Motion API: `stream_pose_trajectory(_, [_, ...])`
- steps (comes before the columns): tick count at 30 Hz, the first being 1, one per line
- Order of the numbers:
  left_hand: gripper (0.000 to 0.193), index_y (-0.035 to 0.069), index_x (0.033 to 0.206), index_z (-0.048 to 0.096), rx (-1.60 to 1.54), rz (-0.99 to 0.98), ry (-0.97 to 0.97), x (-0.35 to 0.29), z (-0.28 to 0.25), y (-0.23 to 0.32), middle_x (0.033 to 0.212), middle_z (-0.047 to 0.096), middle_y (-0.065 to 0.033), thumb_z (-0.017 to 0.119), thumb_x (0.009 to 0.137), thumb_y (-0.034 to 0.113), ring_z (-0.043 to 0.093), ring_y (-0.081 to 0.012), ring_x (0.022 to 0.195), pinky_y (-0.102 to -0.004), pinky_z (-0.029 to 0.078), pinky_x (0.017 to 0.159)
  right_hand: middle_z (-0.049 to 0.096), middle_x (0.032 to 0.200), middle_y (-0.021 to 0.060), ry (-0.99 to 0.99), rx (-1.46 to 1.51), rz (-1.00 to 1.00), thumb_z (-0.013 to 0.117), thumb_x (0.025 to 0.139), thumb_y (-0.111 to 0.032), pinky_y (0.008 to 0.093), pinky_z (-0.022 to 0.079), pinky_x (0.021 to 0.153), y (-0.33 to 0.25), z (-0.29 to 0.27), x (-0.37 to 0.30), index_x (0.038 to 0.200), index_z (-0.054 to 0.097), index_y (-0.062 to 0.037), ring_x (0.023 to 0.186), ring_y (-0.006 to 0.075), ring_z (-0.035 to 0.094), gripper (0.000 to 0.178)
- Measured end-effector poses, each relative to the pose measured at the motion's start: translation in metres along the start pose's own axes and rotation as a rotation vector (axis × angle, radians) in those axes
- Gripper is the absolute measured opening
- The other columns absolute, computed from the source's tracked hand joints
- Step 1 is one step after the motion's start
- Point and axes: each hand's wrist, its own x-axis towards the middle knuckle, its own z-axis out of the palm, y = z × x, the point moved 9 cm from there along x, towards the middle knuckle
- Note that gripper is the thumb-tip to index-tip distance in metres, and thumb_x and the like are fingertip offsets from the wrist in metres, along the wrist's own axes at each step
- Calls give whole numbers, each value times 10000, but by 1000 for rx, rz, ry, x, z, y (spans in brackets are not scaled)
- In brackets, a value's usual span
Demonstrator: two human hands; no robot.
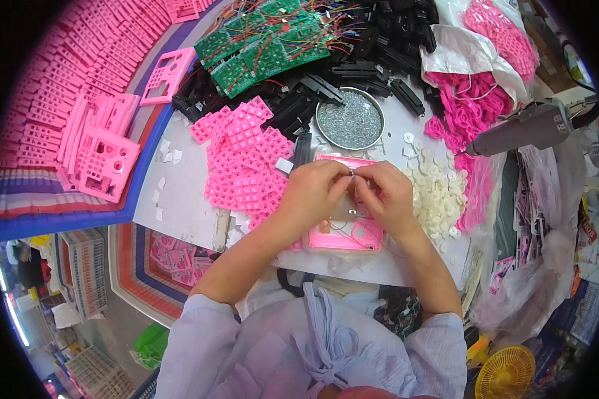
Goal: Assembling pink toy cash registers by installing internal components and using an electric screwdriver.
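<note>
Over a pink plastic casing (345,241) at the table's near edge, my left hand (316,189) and my right hand (387,194) come together. Thumbs and fingers of both are pinched around a tiny light-coloured piece (351,173), too small to name. Beneath the fingers, inside the casing, lies a grey plate (343,211), largely covered by my hands. Thin wires run along the casing's right side. Pink rubber keypads (246,156) are heaped beside my left hand, and white round plastic parts (438,189) lie beside my right.
A round metal dish of small screws (349,120) stands beyond the casing. Behind it are black plastic parts (379,63) and wired green circuit boards (266,50). Pink housings (103,159) fill the left side. An electric screwdriver (522,130) hangs at right, near bagged pink parts (469,100).
</note>
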Motion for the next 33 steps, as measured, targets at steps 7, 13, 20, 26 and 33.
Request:
stream_pose_trajectory(7, [119, 43, 953, 668, 107, 179, 26, -6, 1, 4, 884, 672, -123, 697, 858, 108, 668, -306, 777, -382, 532, 679, 672, 920, 104, -153, -62, -81, 727, 782, -69, 366, 520, 672, -10, -1, -5, 1121, 684, -57, 791, 279, 638, 342])
stream_pose_trajectory(13, [124, 42, 980, 680, 118, 225, -8, -10, 3, 8, 884, 685, -125, 700, 863, 78, 678, -306, 789, -366, 542, 683, 636, 974, 101, -245, -277, -173, 701, 754, -87, 408, 513, 745, -8, 2, -1, 1192, 665, -78, 891, 318, 590, 439])
stream_pose_trajectory(20, [156, 17, 1039, 705, 23, 125, -22, -12, -4, -2, 939, 711, -141, 679, 889, 51, 700, -287, 843, -341, 549, 733, 614, 1088, 166, 157, -714, -227, 725, 746, -133, 480, 479, 830, 72, -56, 66, 1111, 634, -59, 997, 379, 561, 383])
stream_pose_trajectory(26, [141, 5, 1019, 707, -17, -51, -42, -10, -3, -8, 891, 708, -130, 689, 888, 55, 693, -252, 760, -320, 536, 665, 687, 968, 171, 92, -727, 244, 752, 791, -165, 445, 508, 830, 176, -81, 92, 1209, 617, -61, 909, 347, 642, 452])
stream_pose_trajectory(33, [159, 14, 1021, 710, 28, 68, 82, -21, -14, -16, 859, 700, -120, 717, 870, 63, 682, -200, 701, -306, 525, 617, 683, 982, 85, 388, -105, 142, 780, 793, -41, 316, 524, 820, 52, -139, 19, 1141, 636, 0, 930, 166, 651, 378])
